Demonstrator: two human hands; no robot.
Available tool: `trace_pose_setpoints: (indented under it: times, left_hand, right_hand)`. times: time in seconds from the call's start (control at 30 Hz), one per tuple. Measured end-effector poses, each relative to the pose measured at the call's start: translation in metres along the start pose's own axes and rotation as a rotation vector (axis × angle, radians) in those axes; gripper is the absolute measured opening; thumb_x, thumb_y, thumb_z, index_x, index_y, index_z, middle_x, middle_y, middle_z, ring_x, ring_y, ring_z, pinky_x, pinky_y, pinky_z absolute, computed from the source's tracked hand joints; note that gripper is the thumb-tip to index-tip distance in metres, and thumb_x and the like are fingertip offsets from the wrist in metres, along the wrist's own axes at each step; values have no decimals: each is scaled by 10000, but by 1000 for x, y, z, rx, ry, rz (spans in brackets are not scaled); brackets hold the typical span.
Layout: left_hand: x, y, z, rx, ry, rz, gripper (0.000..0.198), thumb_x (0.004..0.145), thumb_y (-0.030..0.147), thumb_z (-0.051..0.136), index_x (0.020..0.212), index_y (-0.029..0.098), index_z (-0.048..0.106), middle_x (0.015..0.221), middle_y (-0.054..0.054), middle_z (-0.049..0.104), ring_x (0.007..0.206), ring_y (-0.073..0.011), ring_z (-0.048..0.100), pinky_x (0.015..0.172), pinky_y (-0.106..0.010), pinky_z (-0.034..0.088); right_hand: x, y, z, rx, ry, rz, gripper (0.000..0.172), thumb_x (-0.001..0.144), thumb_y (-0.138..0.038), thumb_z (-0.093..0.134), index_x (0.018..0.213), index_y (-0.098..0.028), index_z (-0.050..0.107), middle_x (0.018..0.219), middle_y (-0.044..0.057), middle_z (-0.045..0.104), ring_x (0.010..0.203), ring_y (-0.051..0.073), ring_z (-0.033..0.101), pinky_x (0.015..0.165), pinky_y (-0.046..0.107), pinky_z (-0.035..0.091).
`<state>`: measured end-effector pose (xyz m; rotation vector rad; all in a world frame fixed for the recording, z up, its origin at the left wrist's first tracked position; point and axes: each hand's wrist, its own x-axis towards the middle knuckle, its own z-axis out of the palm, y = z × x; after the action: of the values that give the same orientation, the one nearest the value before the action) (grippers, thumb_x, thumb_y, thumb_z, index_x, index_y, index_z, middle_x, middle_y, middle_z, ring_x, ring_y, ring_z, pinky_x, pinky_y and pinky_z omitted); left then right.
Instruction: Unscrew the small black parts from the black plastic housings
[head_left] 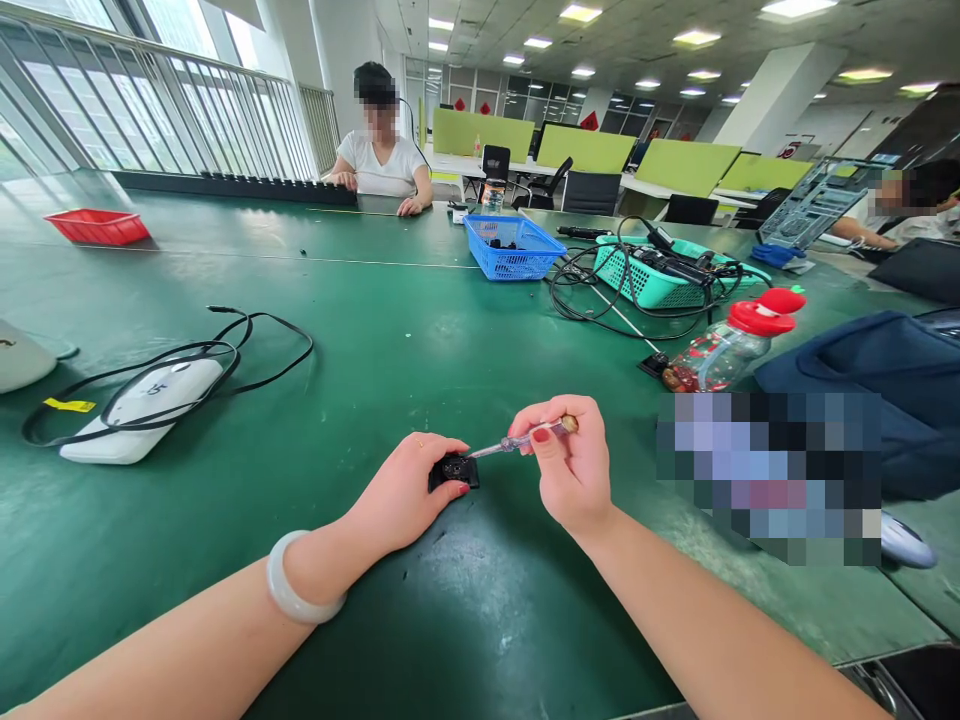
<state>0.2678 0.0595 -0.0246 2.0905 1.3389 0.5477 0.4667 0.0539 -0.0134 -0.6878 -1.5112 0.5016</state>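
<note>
My left hand [411,490] grips a small black plastic part [454,470] on the green tabletop, thumb along its near side and fingers over the far side. A screwdriver [517,440] with a clear handle is held in my right hand [574,465], pinched between thumb and fingers. Its thin metal shaft slopes down to the left, and the tip is at the upper right edge of the black part. Whether the tip touches a screw is too small to tell. A pale bangle circles my left wrist.
A white device [161,405] wrapped in black cable lies left. Beyond are a red tray [97,228], a blue basket [516,250] and a teal basket [637,275] with cables. A red-lidded bottle [720,350] and dark bag [870,400] stand right. One person [382,165] sits opposite.
</note>
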Motion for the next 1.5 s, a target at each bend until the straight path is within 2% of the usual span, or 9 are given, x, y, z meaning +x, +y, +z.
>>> trace_pose_setpoints:
  times: [0.53, 0.7, 1.07, 1.17, 1.33, 1.5]
  left_hand:
    - [1, -1, 2, -4, -9, 42, 294, 860, 269, 675, 1154, 277, 682, 1185, -16, 707, 1152, -246, 592, 1073, -465, 490]
    - [0, 1, 0, 17, 3, 59, 284, 853, 251, 669, 1134, 281, 696, 1173, -21, 713, 1136, -250, 605, 1060, -456, 503]
    - [2, -1, 0, 45, -5, 102, 314, 850, 286, 655, 1161, 257, 685, 1166, -45, 709, 1109, -264, 619, 1032, -466, 521]
    - [3, -3, 1, 49, -9, 130, 334, 852, 297, 654, 1181, 247, 674, 1184, -57, 704, 1118, -268, 617, 1039, -472, 513]
    - [3, -4, -1, 44, -23, 102, 373, 847, 287, 651, 1219, 266, 651, 1165, -45, 712, 1072, -253, 633, 985, -436, 531]
    - [3, -2, -2, 34, -14, 100, 409, 838, 282, 646, 1247, 277, 633, 1147, -41, 708, 1058, -252, 636, 964, -431, 533]
  right_hand:
    - [-3, 2, 0, -69, -92, 22, 85, 999, -290, 517, 1033, -265, 443, 820, -8, 635, 650, 121, 585, 600, 293, 498]
    - [0, 0, -1, -99, -80, 65, 72, 1016, -317, 472, 1039, -263, 430, 825, -8, 633, 629, 116, 563, 584, 288, 492]
    - [8, 8, -5, 12, -43, 161, 165, 1010, -406, 480, 986, -254, 421, 780, -32, 627, 535, 89, 528, 521, 257, 452]
    - [9, 9, -7, 57, -87, 171, 185, 990, -409, 517, 995, -258, 410, 804, -30, 617, 542, 89, 523, 515, 256, 451]
    - [7, 9, -9, 112, -243, 179, 205, 976, -379, 534, 1059, -275, 378, 903, -18, 602, 577, 87, 527, 514, 251, 461]
    - [7, 10, -8, 103, -220, 123, 231, 977, -374, 529, 1123, -282, 375, 877, -23, 589, 605, 101, 542, 542, 267, 489]
